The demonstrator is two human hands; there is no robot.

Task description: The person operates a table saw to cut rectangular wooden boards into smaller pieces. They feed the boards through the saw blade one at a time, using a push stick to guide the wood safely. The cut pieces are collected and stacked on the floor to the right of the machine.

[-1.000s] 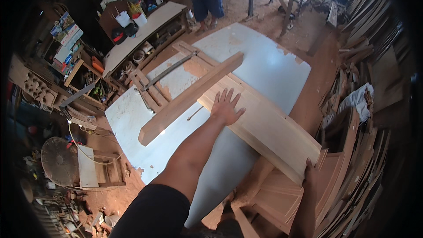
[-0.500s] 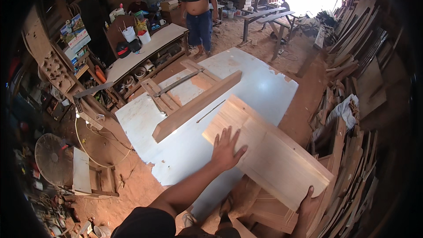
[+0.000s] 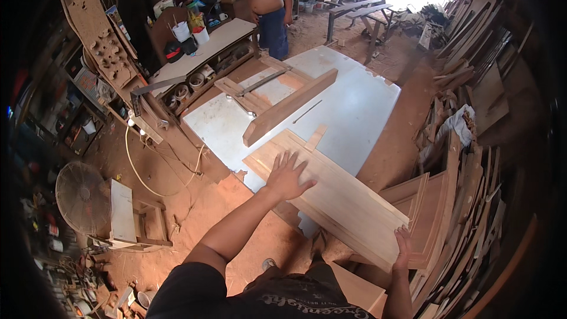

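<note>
Long, pale, rectangular wooden panel (image 3: 345, 204) has one end over worn white bench (image 3: 366, 106). Left hand (image 3: 287, 180) spreads flat on top; right hand (image 3: 403, 248) touches outer end, grip unclear. Likely stiff, moderately heavy; best held at both ends.

The left hand (image 3: 287, 181) lies spread on a pale wooden panel (image 3: 342, 201) (the right hand (image 3: 403, 248) touches its right end).
</note>
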